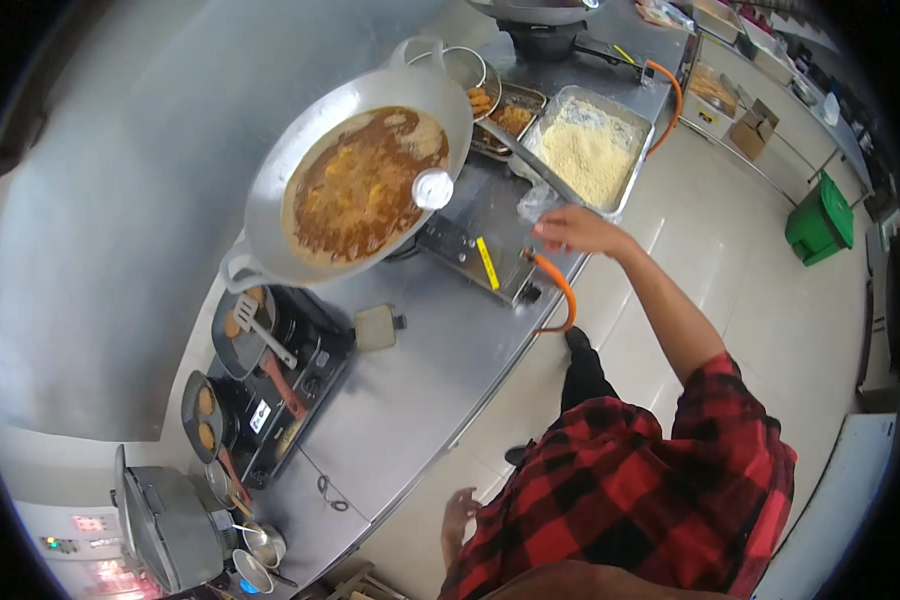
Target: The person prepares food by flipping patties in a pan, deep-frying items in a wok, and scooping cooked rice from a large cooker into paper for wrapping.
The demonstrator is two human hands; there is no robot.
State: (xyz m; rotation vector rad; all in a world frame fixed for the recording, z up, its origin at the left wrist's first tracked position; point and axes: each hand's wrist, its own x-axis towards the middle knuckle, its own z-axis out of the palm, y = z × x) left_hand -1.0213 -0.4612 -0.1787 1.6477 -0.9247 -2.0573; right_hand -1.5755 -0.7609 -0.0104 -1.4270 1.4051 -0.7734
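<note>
My right hand (574,229) hovers by the counter's front edge with loosely curled fingers and nothing visible in it. It is just below the handle end of a wire strainer (493,96) that holds fried pieces; whether they touch cannot be told. My left hand (460,511) hangs low beside my body, apparently empty with fingers apart. A large metal wok (270,180) with bubbling oil and frying pieces (352,176) sits on a gas burner (480,259). A round silvery thing (432,189) shows at the wok's rim. A metal tray (640,161) of pale flour or breading (589,150) lies beyond my right hand.
Orange gas hoses (562,289) curve off the counter. A two-burner stove (300,397) carries frying pans (244,352) with round patties and a slotted turner (266,330). A large grey lidded cooker (169,525) and metal bowls (264,545) stand lower left. A green bin (823,219) stands on the floor.
</note>
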